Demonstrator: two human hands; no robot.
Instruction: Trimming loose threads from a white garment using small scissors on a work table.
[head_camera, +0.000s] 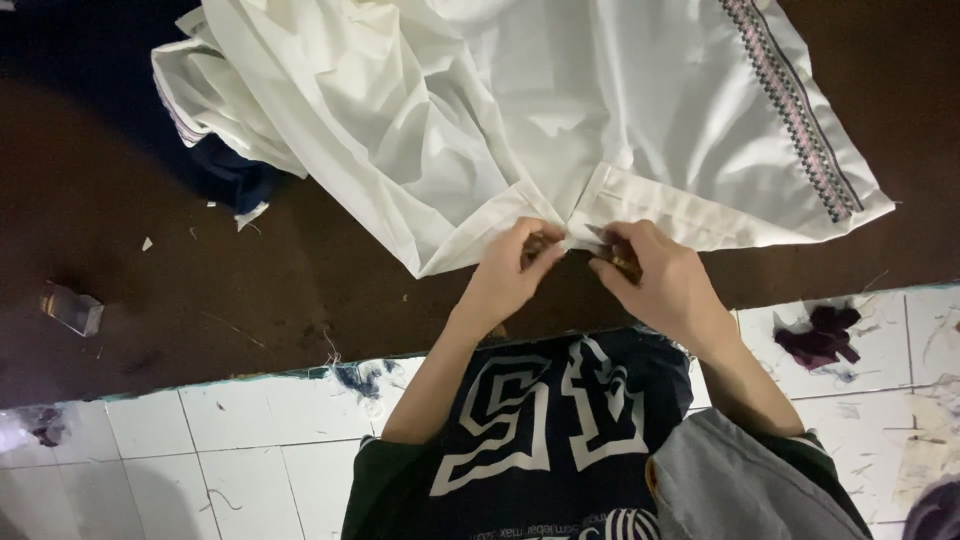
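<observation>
White garment (560, 110) is spread on the brown tabletop (200, 290), hem edge nearest me. My left hand (510, 275) and right hand (655, 280) both pinch that hem at its split. Looks like early going; most of it lies bunched and unsorted.

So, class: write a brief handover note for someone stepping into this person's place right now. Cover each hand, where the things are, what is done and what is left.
Left hand: pinching the white garment at its folded hem corner.
Right hand: pinching the same spot from the other side; it seems to grip something small, too hidden to tell what.
The garment lies spread on the dark brown table, its embroidered trim strip at far right.
Done: hem edge brought to the table's near side.
Left: the work at the hem corner, apparently unfinished.
</observation>
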